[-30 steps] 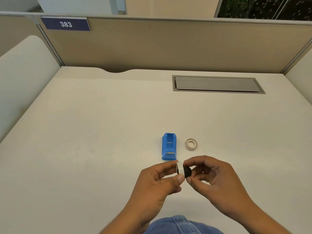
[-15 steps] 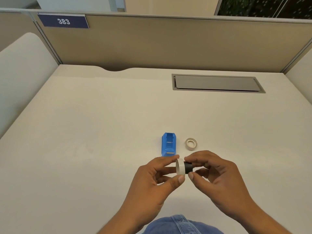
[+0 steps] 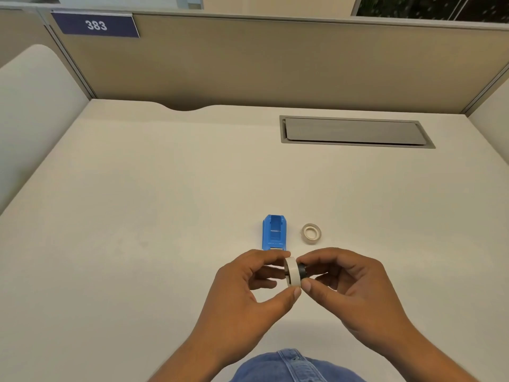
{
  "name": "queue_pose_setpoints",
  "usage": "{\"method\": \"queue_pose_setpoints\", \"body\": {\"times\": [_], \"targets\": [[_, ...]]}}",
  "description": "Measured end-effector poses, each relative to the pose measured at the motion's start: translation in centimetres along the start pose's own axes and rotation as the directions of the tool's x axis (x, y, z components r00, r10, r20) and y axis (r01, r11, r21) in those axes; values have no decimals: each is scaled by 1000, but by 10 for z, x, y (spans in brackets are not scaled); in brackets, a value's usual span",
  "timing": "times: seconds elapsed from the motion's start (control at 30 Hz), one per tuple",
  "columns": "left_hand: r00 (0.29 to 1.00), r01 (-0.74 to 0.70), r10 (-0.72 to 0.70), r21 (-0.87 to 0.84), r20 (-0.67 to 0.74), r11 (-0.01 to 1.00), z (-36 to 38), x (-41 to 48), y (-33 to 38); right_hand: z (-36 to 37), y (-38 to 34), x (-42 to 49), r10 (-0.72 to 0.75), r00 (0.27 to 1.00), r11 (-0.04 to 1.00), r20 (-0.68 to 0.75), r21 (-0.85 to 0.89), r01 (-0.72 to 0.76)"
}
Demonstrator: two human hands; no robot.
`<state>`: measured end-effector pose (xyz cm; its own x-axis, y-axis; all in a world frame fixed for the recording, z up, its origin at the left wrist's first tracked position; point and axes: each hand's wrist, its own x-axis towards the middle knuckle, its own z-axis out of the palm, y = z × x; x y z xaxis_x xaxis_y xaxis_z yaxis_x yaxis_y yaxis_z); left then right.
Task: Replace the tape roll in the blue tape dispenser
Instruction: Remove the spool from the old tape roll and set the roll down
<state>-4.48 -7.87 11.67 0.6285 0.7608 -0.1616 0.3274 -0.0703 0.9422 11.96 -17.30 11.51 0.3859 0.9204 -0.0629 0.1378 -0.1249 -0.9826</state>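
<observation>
The blue tape dispenser [image 3: 273,231] lies on the desk with its roll bay empty. Beside it on the right lies a small tape roll [image 3: 311,233], flat on the surface. Just in front of the dispenser, above the desk, my left hand [image 3: 248,290] pinches a white tape roll [image 3: 293,272] on edge between thumb and fingers. My right hand [image 3: 347,285] grips a black hub [image 3: 302,271] whose end sits against or inside the roll's centre. How far the hub is in the roll cannot be told.
A beige desk [image 3: 137,216] with cubicle partitions behind and at both sides. A grey cable flap [image 3: 355,131] is set into the desk at the back right. A sign reading 383 [image 3: 95,25] hangs on the partition. Denim fabric [image 3: 292,368] shows at the bottom edge.
The white roll has slid further over the black hub, covering more of it. Both hands stay close together in front of the dispenser.
</observation>
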Motion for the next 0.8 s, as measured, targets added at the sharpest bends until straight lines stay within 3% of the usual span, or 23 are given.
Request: {"method": "queue_pose_setpoints", "body": {"times": [0.33,0.5,0.67,0.8], "targets": [[997,71,-72,-30,-38,997,-1,10,-11,-14,14,19,-5,985,1000,-175,-1,5],[997,73,-74,-54,-19,996,0,13,-14,-28,40,39,81,962,996,-261,-25,-91],[995,97,-98,-57,-16,994,2,20,-17,-32,64,50,172,949,976,-264,-84,-201],[993,119,-120,-38,-18,992,8,29,-22,-24,66,49,180,959,980,-217,-45,-194]]}}
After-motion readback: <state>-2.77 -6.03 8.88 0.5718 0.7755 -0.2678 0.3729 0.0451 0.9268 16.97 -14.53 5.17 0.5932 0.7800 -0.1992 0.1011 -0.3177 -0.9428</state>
